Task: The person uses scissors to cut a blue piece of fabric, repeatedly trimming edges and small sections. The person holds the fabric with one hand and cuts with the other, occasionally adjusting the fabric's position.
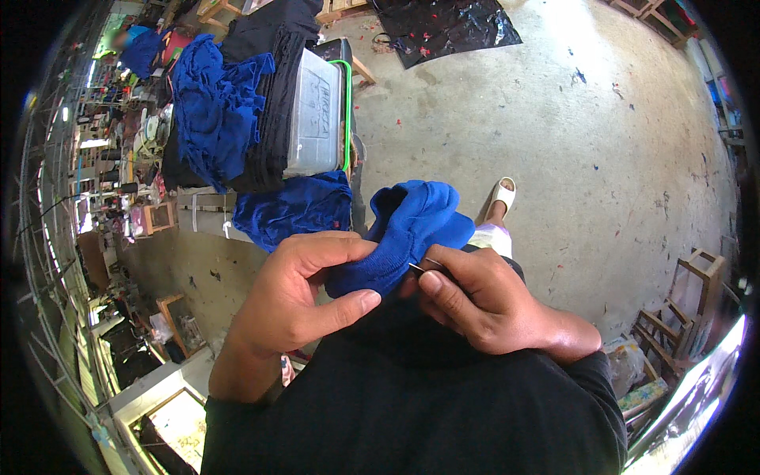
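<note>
concrete workshop floor (pixel 475 119), scraps about; piled blue cloth (pixel 218 111) and a clear bin (pixel 315 115) ahead-left. through the head view i find the blue knit piece (pixel 423 214) held up before the black shirt (pixel 412 396), between both hands. left hand (pixel 301 297) grasps its left edge, thumb below, fingers above. right hand (pixel 487 309) pinches a thin metal tool (pixel 416 267) at the fabric; whether it grips cloth too, i can't tell. i judge the knit light, soft, stretchy, hardly slippery, snaggable by metal. best hold: the thick folded edge, close beside the tool.
</note>
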Motion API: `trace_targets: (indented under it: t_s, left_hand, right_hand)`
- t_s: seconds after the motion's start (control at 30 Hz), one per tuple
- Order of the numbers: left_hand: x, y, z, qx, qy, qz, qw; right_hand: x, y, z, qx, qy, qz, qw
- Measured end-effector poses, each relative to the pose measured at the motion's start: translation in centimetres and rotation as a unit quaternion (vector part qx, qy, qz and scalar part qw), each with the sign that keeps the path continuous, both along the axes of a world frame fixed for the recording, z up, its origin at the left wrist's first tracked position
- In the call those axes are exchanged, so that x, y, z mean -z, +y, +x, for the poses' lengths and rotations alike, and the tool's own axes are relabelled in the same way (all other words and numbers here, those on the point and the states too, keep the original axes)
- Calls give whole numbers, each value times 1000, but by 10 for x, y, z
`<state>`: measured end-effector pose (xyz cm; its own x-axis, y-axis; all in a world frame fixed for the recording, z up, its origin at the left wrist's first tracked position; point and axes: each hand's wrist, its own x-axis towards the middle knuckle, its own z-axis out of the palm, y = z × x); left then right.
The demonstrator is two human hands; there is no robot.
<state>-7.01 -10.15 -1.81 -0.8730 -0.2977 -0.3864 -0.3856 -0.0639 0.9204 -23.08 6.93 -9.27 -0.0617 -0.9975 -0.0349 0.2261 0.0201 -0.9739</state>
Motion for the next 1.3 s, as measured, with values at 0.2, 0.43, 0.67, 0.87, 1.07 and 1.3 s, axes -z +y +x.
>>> trace_targets:
  t_s: [0.2, 0.43, 0.67, 0.87, 1.07, 1.3]
  left_hand:
    - [3, -6, 2, 34, 10, -82, 996]
    - [4, -6, -1, 39, 23, -129, 991]
    - [10, 0, 2, -35, -38, -110, 993]
    - [12, 5, -4, -85, -99, -120, 984]
    - [15, 2, 0, -102, -96, -74, 987]
    - [15, 3, 4, -76, -106, -60, 990]
  right_hand:
    - [-5, -1, -1, -8, -14, 39, 999]
    - [-5, -2, -3, -13, -10, 58, 998]
    - [-2, -8, -3, -17, 24, 22, 999]
    - [2, -6, 1, -44, 3, -166, 985]
    - [21, -12, 7, 144, 159, -105, 971]
    - [13, -25, 17, 219, 260, -180, 923]
